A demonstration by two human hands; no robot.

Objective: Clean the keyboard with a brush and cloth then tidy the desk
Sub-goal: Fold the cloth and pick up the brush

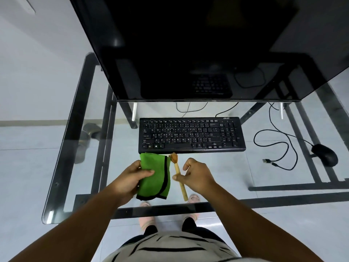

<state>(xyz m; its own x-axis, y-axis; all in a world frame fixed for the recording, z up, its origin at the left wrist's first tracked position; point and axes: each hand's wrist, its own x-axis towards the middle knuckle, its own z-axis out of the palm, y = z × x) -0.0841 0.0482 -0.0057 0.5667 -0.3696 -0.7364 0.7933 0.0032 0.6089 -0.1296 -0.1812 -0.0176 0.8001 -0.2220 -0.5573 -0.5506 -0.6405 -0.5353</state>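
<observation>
A black keyboard (191, 135) lies on the glass desk (79, 114) in front of a large dark monitor (188, 48). Just below the keyboard's left end, my left hand (130, 179) grips a folded green cloth (155, 177) with black trim. To its right a wooden brush (178, 171) lies with its bristles toward the keyboard. My right hand (197, 174) pinches the brush handle near its middle between thumb and fingers.
A black mouse (324, 154) sits at the desk's right, its cable (283, 148) looping across the glass to a loose plug (267, 161). More cables run behind the keyboard. Through the glass show the desk's black frame, slippers on the floor, and my feet.
</observation>
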